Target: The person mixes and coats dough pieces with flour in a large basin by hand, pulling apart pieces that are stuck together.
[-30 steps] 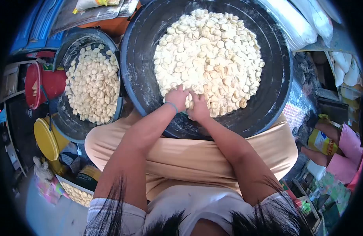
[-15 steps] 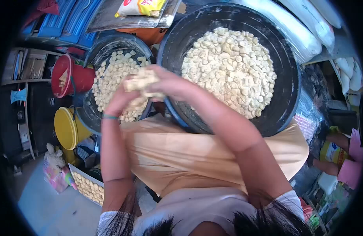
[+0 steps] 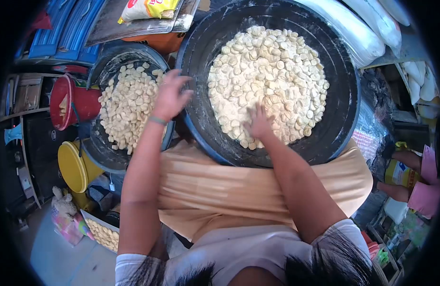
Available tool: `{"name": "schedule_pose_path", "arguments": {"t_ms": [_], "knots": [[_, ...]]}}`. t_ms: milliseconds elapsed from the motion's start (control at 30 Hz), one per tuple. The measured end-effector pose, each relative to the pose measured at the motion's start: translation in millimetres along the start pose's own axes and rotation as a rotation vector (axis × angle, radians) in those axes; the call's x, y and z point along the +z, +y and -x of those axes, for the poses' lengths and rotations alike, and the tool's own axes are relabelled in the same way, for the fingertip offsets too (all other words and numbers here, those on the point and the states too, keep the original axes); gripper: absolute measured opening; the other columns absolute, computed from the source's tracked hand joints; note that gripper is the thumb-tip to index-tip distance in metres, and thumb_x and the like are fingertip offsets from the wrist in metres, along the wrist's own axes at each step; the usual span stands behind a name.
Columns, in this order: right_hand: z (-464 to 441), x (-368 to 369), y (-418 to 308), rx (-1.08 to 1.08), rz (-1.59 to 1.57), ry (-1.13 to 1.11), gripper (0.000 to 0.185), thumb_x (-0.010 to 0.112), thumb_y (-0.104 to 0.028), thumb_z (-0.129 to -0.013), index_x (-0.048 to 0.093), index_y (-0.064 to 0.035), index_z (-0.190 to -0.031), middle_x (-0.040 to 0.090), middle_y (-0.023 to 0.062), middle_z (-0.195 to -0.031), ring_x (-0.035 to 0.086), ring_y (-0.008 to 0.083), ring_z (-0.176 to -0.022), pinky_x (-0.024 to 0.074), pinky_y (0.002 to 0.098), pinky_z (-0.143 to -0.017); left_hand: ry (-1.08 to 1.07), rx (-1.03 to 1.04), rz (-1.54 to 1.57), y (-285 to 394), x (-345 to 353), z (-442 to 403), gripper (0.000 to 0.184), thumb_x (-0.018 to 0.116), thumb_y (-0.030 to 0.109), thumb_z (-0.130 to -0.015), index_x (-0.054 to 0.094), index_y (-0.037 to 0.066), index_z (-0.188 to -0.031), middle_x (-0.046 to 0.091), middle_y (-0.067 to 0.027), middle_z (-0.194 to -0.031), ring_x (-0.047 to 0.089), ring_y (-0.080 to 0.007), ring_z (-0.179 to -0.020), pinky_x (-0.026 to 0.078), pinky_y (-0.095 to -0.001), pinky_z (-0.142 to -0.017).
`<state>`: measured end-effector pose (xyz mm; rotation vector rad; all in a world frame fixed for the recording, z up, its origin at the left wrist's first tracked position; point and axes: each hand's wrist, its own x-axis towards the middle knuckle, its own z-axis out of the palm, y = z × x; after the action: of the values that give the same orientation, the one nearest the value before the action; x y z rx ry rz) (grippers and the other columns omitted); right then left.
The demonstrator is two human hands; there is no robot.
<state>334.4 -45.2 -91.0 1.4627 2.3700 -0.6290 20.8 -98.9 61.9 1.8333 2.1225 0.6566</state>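
Note:
A wide black basin (image 3: pixel 338 125) in front of me holds a big heap of floured, pale dough pieces (image 3: pixel 272 66), small and round. My right hand (image 3: pixel 259 125) lies on the near side of this heap, fingers spread and touching the pieces. To the left stands a smaller dark basin (image 3: pixel 103 151) with more of the pale pieces (image 3: pixel 127 102). My left hand (image 3: pixel 171 95) hovers by the smaller basin's right rim, close to the gap between the two basins. Its fingers are apart, with nothing visible in them.
A red bucket (image 3: pixel 79 101) and a yellow bucket (image 3: pixel 74 167) stand left of the small basin. Behind it, a yellow-and-white packet (image 3: pixel 151 8) rests on a tray. White sacks (image 3: pixel 358 38) lie at the back right. Another person's arm (image 3: pixel 396 191) shows at the far right.
Half a second ago both hands were together over the smaller basin, around a clump of pieces. That clump has left my hands. My right hand has moved right onto the large heap.

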Motion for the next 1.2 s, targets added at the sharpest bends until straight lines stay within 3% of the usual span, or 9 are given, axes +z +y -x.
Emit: {"name": "schedule_pose_path", "arguments": {"t_ms": [233,500,600,667,800,967,1033,1133,1200], "knots": [[41.5,-63.2,18.1,-0.479,-0.317,-0.651,0.056,0.069,-0.031,-0.075,0.055,-0.0095,-0.125,0.044,0.0202,-0.13,0.045,0.0367,-0.119,0.0359,0.0416,-0.103,-0.456,-0.418,0.051,-14.2,194.7,-87.9,0.066,0.061,0.048,-0.084,0.045,0.011,-0.137,0.032,-0.0207,-0.146,0.035,-0.0368,-0.132,0.032,-0.0458,-0.107],[-129.5,-90.6,124.3,0.05,-0.062,0.707,0.071,0.06,-0.052,-0.082,0.041,-0.0156,-0.14,0.034,0.0198,-0.144,0.029,0.0385,-0.133,0.0183,0.0622,-0.105,-0.753,-0.266,-0.046,84.1,214.3,-32.7,0.085,0.067,0.055,-0.074,0.035,0.014,-0.142,0.033,-0.0214,-0.139,0.039,-0.0402,-0.127,0.037,-0.0489,-0.101],[-163.3,-84.7,75.2,0.437,0.093,0.501,0.076,0.049,-0.064,-0.082,0.035,-0.0214,-0.144,0.028,0.019,-0.149,0.017,0.0381,-0.141,0.0085,0.0671,-0.107,-1.145,-0.094,0.151,84.2,184.6,-26.5,0.072,0.069,0.047,-0.076,0.046,0.01,-0.133,0.041,-0.0208,-0.135,0.05,-0.0402,-0.116,0.044,-0.0443,-0.095],[-143.8,-85.1,32.5,0.31,0.148,0.283,0.078,0.04,-0.068,-0.083,0.032,-0.023,-0.147,0.022,0.0174,-0.152,0.009,0.0373,-0.144,0.002,0.0693,-0.107,-1.332,-0.052,0.126,71.5,173.0,-54.4,0.066,0.068,0.046,-0.076,0.051,0.009,-0.129,0.044,-0.0208,-0.133,0.054,-0.0405,-0.111,0.044,-0.0452,-0.094],[-66.8,3.8,-1.9,-0.296,0.159,0.18,0.072,0.043,-0.063,-0.084,0.038,-0.0221,-0.143,0.029,0.0152,-0.149,0.013,0.039,-0.142,0.0052,0.0676,-0.109,-0.435,-0.37,0.012,-9.7,198.4,-116.7,0.071,0.063,0.055,-0.079,0.047,0.015,-0.135,0.032,-0.0219,-0.146,0.039,-0.0374,-0.13,0.037,-0.0445,-0.103],[-13.3,-12.5,31.4,-0.861,0.007,-0.228,0.042,0.057,-0.035,-0.081,0.056,-0.0157,-0.119,0.049,0.0133,-0.124,0.044,0.033,-0.12,0.0322,0.0566,-0.1,-0.596,-0.408,-0.284,34.5,248.2,-76.8,0.089,0.055,0.064,-0.081,0.017,0.022,-0.151,0.003,-0.0208,-0.155,0.007,-0.0441,-0.141,0.022,-0.0608,-0.108],[-47.3,-55.3,47.4,-0.611,0.213,-0.214,0.042,0.059,-0.029,-0.076,0.057,-0.0141,-0.114,0.057,0.0072,-0.097,0.055,0.0275,-0.097,0.0389,0.049,-0.087,-0.641,-0.387,-0.195,52.0,264.8,-35.4,0.075,0.055,0.051,-0.086,0.025,0.02,-0.148,0.015,-0.0225,-0.151,0.014,-0.0479,-0.138,0.029,-0.0597,-0.106],[-107.3,-61.4,113.1,-0.13,0.139,0.503,0.07,0.051,-0.055,-0.085,0.04,-0.0136,-0.14,0.034,0.0199,-0.146,0.03,0.0355,-0.136,0.019,0.0603,-0.108,-0.876,-0.275,-0.062,82.8,222.4,-6.3,0.058,0.058,0.035,-0.086,0.039,0.016,-0.137,0.026,-0.0233,-0.144,0.041,-0.0474,-0.122,0.044,-0.0493,-0.095],[-124.6,-79.0,83.4,0.04,0.173,0.317,0.078,0.045,-0.062,-0.086,0.029,-0.0154,-0.146,0.019,0.0181,-0.153,0.017,0.0338,-0.141,0.0107,0.0614,-0.11,-1.061,-0.247,0.144,83.6,198.2,6.9,0.048,0.06,0.028,-0.085,0.047,0.014,-0.129,0.042,-0.0246,-0.134,0.054,-0.0443,-0.108,0.049,-0.0434,-0.088]]}}
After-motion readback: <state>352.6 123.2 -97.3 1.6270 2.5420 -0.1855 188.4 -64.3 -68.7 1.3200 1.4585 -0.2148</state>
